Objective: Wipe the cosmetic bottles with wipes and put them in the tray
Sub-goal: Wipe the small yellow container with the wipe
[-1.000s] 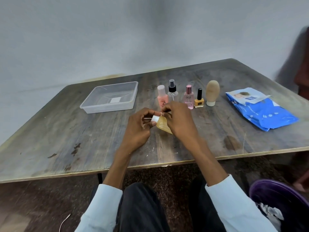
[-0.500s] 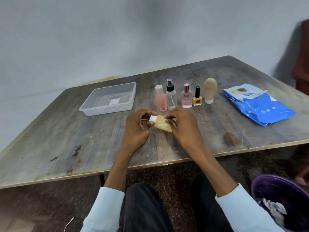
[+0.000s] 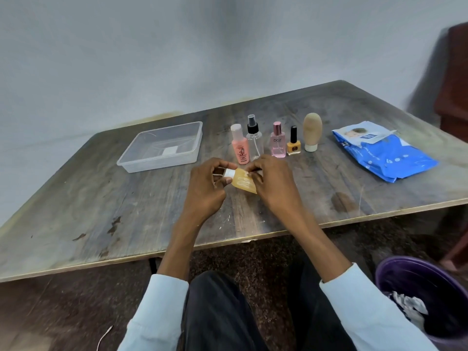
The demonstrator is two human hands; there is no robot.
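Above the table's middle, both hands hold a small amber bottle [image 3: 243, 182] with a white cap, lying sideways. My left hand [image 3: 206, 188] pinches the cap end. My right hand [image 3: 272, 184] grips the body; a thin white wipe shows at its fingertips. Behind the hands stands a row: a pink bottle [image 3: 240, 148], a clear spray bottle [image 3: 254, 139], a pink perfume bottle [image 3: 278, 141], a yellow nail polish [image 3: 293, 143] and a beige tube [image 3: 312, 131]. The clear plastic tray [image 3: 141, 162] sits at the left with no bottles in it.
A blue pack of wipes [image 3: 387, 153] lies at the table's right. A purple bin [image 3: 395, 277] with crumpled white wipes stands on the floor at lower right. The table's front edge [image 3: 101, 259] runs just above my knees.
The hands have stayed together on the amber bottle, turning it slightly. The camera has tipped, so the table sits a little lower in view.
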